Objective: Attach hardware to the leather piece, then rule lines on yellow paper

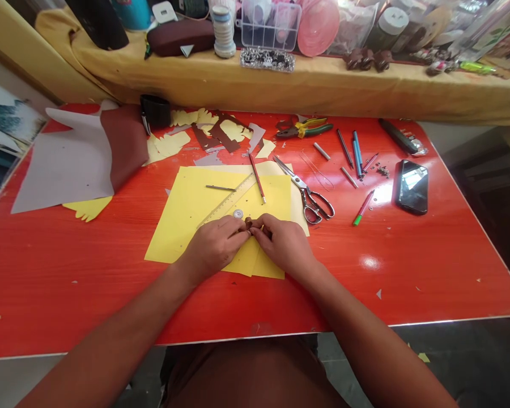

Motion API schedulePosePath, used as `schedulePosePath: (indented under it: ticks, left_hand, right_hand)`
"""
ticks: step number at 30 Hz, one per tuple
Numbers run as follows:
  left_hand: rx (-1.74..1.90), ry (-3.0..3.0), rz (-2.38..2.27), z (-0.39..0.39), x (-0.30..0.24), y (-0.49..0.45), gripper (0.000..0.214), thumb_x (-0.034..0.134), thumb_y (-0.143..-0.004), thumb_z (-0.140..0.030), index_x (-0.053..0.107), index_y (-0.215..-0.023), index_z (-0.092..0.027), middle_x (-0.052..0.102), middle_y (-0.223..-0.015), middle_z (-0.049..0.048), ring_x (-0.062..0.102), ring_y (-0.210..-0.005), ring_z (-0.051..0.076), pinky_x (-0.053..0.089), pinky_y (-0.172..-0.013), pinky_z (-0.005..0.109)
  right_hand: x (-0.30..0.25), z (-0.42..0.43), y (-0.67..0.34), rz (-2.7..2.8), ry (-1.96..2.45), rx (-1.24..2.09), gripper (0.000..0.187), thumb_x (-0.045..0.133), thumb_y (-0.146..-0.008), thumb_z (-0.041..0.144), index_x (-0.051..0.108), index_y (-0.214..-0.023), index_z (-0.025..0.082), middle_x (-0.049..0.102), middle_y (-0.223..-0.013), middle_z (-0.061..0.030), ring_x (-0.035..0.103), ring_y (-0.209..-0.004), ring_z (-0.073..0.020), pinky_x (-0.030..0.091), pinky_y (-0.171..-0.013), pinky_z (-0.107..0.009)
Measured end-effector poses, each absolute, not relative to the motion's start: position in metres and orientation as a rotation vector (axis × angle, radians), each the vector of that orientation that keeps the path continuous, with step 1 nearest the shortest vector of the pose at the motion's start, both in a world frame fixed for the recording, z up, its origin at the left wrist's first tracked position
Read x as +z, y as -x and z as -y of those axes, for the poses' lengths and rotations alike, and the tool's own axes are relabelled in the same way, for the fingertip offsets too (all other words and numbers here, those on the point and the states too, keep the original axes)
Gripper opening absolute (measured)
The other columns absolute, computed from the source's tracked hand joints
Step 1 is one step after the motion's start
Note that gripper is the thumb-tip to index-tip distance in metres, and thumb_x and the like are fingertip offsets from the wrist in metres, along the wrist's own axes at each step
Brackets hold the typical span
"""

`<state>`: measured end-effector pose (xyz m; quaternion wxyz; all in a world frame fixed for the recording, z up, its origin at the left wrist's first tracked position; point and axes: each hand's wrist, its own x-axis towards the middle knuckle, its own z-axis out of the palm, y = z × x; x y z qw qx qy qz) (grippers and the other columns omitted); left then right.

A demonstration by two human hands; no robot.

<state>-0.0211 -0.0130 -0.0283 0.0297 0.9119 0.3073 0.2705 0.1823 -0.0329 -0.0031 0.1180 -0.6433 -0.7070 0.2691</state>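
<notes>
You had both hands closed in at the middle, fingertips nearly meeting. Left hand (216, 242): thumb and fingers pinched on a small brown piece (249, 222). Right hand (284, 241): same grip, other side of it. Piece sat between your fingertips, above the yellow sheets (170, 226); mostly covered by fingers, so couldn't tell its full shape or whether it touched the paper.

Just beyond your left fingertips: a small pale disc (238, 213). Clear ruler (227, 204) lay at a slant across the yellow, one end near your left hand. Thin dark rod (220, 187) lay by the ruler, red pencil (257, 178) to its right, tip pointing away from you.

Scissors (310, 195) were right of the sheets, blades partly over the paper, handles toward you. Farther right on the red table (110, 289): a few pens (357, 153), then a black phone (412, 187) lying flat. Pliers (304, 129) and cut scraps (225, 133) lay at the far side; large grey sheet (70, 164) at far left.
</notes>
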Motion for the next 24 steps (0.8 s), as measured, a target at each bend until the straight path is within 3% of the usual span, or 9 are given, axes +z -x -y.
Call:
schedulePosePath:
  ticks: [16,24]
  left_hand:
    - [0.844,-2.846,-0.974,0.0123,-0.0194,0.0194,0.021,0.057,-0.103,-0.009,0.071,-0.094,-0.021,0.076,-0.094,0.0053,0.071,-0.085,0.021,0.061,-0.073,0.037]
    - [0.834,-2.761,-0.979,0.0121,-0.0191,0.0184,0.021,0.057,-0.102,-0.008,0.07,-0.093,-0.021,0.076,-0.092,0.0053,0.071,-0.086,0.022,0.062,-0.075,0.038]
  right_hand:
    - [-0.0061,0.0358,-0.181,2.096,1.881,0.821,0.013,0.056,-0.105,0.034,0.065,-0.101,0.026,0.08,-0.085,-0.0005,0.07,-0.066,-0.0205,0.023,-0.057,-0.03]
    - [-0.0092,0.0374,-0.1821,2.087,1.803,0.835,0.013,0.055,-0.106,0.033,0.064,-0.101,0.026,0.083,-0.088,0.0011,0.074,-0.067,-0.0204,0.029,-0.057,-0.029]
